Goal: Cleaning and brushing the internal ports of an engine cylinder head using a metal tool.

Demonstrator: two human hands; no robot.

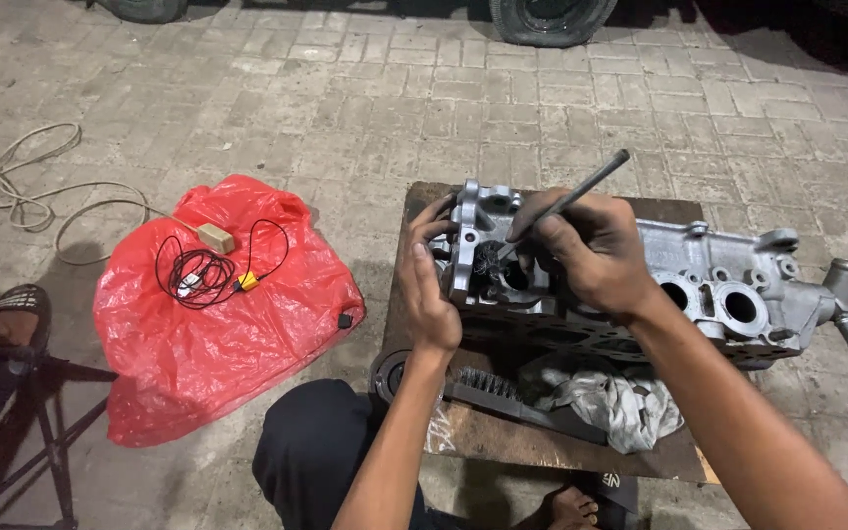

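Observation:
A grey metal cylinder head [718,285] lies on a brown wooden board [503,437] on the paved ground. My left hand [426,294] grips its left end, fingers curled over the edge. My right hand [586,245] is closed around a thin dark rod-handled brush [581,191], held like a pen. The brush's dark bristled tip sits down in a port at the left end of the head. A wire brush [503,391] and a grey rag [610,397] lie on the board just in front of the head.
A red plastic bag [208,344] lies to the left with a coiled black cable and a small beige box [215,238] on it. A pale cord [22,186] loops at far left. Another person's sandalled foot [12,314] and a stool frame are at the left edge. Tyres stand at the top.

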